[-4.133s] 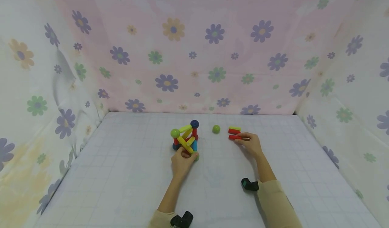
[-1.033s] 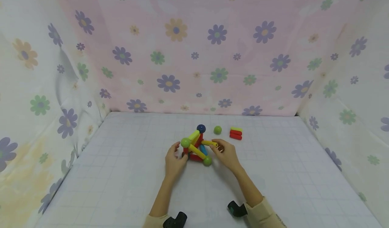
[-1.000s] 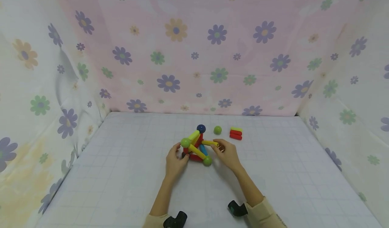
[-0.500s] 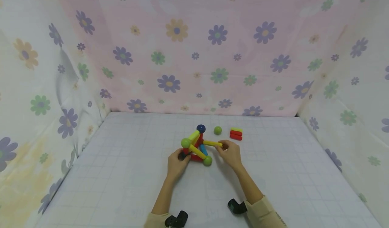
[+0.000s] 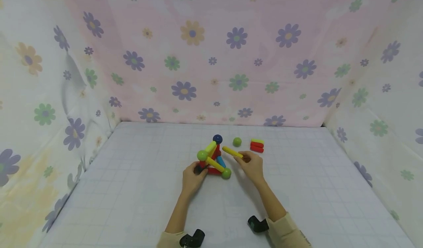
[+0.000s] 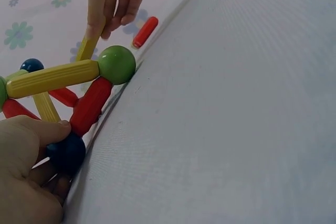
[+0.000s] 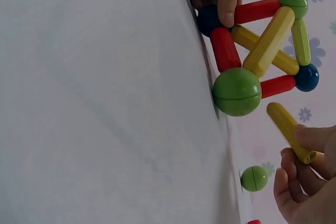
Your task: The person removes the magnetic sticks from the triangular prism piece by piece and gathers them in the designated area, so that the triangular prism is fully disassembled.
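A frame of magnetic rods and balls (image 5: 214, 163) stands on the table in front of me. My left hand (image 5: 192, 178) grips the dark blue ball (image 6: 67, 153) at its near left corner, thumb and fingers around it. A yellow ribbed rod joins two green balls (image 7: 237, 92) across the front, and red rods (image 7: 226, 49) run along the base and sides. To the right, my right hand (image 5: 252, 166) pinches a loose yellow rod (image 5: 232, 152) between thumb and fingers. In the right wrist view, a gap shows between this rod's far end and the frame.
Behind the frame, a loose green ball (image 5: 237, 142) lies on the white cloth-covered table (image 5: 138, 189). To its right are two red rods (image 5: 256, 147) and a yellow-green rod (image 5: 257, 140), side by side. A flowered curtain (image 5: 211, 93) closes off the back and sides.
The frame has turned, and my left hand has shifted to its left corner. My right hand has left the red rods and pulled the yellow rod away from the frame to the right.
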Demonstrator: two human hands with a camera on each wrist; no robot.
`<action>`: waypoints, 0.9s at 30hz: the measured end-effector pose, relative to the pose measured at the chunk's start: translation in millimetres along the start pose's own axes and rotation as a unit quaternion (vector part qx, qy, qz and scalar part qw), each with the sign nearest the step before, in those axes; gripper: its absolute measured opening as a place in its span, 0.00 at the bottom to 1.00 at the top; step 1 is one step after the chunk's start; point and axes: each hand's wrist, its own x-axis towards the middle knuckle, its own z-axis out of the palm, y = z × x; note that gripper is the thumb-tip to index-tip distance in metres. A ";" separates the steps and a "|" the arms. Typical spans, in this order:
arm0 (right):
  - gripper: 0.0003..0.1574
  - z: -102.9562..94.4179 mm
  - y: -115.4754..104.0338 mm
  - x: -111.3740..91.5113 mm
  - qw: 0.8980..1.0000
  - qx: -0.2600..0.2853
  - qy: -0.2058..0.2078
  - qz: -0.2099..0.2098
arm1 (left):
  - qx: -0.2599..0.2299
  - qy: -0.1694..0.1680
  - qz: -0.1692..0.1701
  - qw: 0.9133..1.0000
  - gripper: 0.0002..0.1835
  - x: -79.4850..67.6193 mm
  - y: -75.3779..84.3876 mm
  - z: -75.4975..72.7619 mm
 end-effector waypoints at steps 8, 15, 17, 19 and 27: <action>0.17 -20.2 19.7 6.4 0.980 0.164 -0.033 0.108 | 0.003 -0.003 0.004 1.000 0.15 -0.4 0.0 0.2; 0.22 -47.4 34.8 13.5 0.969 0.217 -0.058 0.098 | 0.013 0.000 0.012 1.000 0.15 -0.1 -0.9 -0.7; 0.24 -58.6 41.0 17.1 0.969 0.216 -0.061 0.102 | 0.016 0.000 0.017 1.000 0.14 0.0 -1.4 -0.8; 0.26 -70.7 49.8 21.3 0.970 0.210 -0.061 0.110 | 0.019 0.001 0.022 1.000 0.14 0.1 -1.6 -0.7; 0.31 -118.2 93.0 38.3 0.951 0.244 -0.033 0.187 | 0.019 0.005 0.011 1.000 0.15 -1.3 0.5 -0.9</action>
